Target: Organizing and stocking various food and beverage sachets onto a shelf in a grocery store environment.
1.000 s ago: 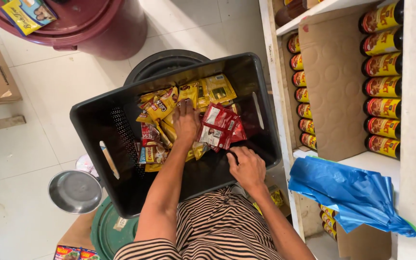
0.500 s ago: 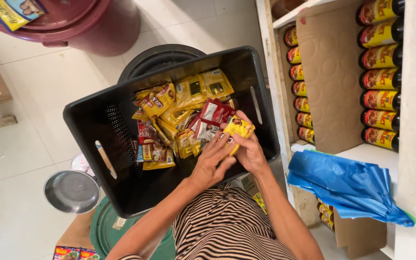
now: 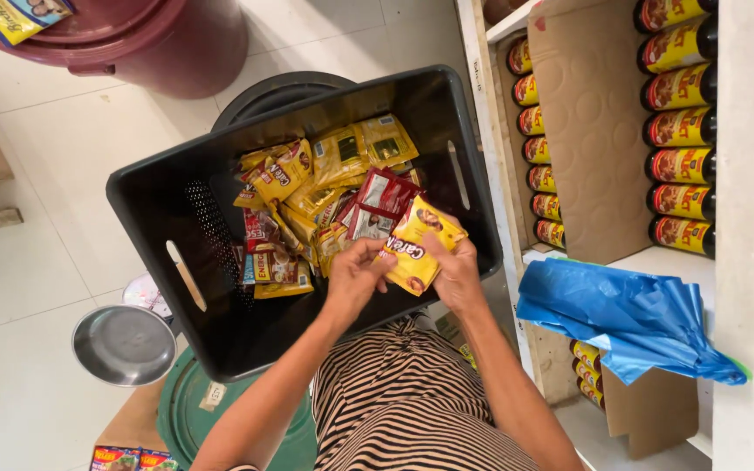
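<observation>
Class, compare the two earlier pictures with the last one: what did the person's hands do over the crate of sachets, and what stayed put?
The left hand came off the heap in the black crate and back toward the body; the right hand left the near rim. Both now hold a yellow sachet together above the crate. The pile of sachets, metal bowl, blue bag and shelf bottles stayed put.

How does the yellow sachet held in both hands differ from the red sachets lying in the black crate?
The yellow sachet is held up by the left hand and right hand, above the black crate; the red sachets lie loose on the pile inside it. The yellow sachet is mostly yellow with a round brown picture; the red sachets are red with pale panels. Both kinds are small, flat, glossy packets.
</observation>
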